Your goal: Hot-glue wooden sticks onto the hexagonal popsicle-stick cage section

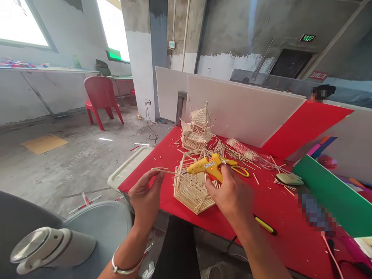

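Between thumb and fingers my left hand [147, 192] pinches a thin wooden stick [164, 171] that points right. Wrapped round the handle of a yellow glue gun [207, 166] is my right hand [231, 190]. The gun's nozzle points left, close to the stick's far end; whether they touch I cannot tell. Below both lies a hexagonal stick frame [190, 195] with slatted sides, partly hidden by the gun. Behind it stands a tiered pagoda model [197, 130] built of the same sticks. Yellow-handled scissors or pliers [240, 168] lie just beyond my right hand.
Loose sticks and a bag of sticks [241, 149] lie on the red table [279, 209], with a yellow utility knife [265, 224] and a computer mouse [289, 179]. White boards [232, 112] border the back. At lower left, a white flask [55, 246] stands on a round grey surface.
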`<state>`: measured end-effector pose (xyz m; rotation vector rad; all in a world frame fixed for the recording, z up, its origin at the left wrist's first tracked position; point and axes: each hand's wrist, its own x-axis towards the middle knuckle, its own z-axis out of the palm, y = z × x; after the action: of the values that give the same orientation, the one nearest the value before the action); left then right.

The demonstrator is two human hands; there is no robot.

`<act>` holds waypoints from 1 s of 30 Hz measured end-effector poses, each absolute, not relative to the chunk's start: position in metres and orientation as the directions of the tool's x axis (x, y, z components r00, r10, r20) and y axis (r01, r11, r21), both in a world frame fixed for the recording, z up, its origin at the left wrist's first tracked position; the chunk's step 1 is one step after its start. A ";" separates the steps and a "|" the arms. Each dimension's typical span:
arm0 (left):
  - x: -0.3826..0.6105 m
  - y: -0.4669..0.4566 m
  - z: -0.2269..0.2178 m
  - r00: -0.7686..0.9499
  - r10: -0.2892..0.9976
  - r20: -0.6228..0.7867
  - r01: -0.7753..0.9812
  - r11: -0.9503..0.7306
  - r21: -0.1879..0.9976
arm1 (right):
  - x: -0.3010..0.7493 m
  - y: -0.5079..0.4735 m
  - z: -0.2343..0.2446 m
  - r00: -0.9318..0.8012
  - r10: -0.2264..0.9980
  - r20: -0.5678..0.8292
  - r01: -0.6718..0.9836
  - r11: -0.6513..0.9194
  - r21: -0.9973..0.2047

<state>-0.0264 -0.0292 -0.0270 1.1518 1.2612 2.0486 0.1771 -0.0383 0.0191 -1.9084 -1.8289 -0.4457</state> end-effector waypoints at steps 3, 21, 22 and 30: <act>-0.026 -0.028 -0.028 -0.530 0.744 0.408 0.027 -0.465 0.885 | 0.175 -0.036 0.019 0.052 0.839 0.542 0.996 -0.004 -0.090; -0.022 -0.030 -0.025 -0.577 0.732 0.362 -0.002 -0.445 0.896 | 0.175 -0.034 0.017 -0.045 0.809 0.587 0.996 0.078 -0.031; -0.022 -0.030 -0.025 -0.577 0.732 0.362 0.000 -0.443 0.897 | 0.176 -0.034 0.016 -0.047 0.803 0.594 0.996 0.080 -0.028; -0.023 -0.028 -0.027 -0.564 0.722 0.400 0.047 -0.456 0.889 | 0.177 -0.033 0.014 -0.063 0.778 0.625 0.995 0.096 -0.019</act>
<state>-0.0230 -0.0279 -0.0271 1.1273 1.2968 2.0649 0.1767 -0.0329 0.0137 -1.7322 -1.8941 -0.5885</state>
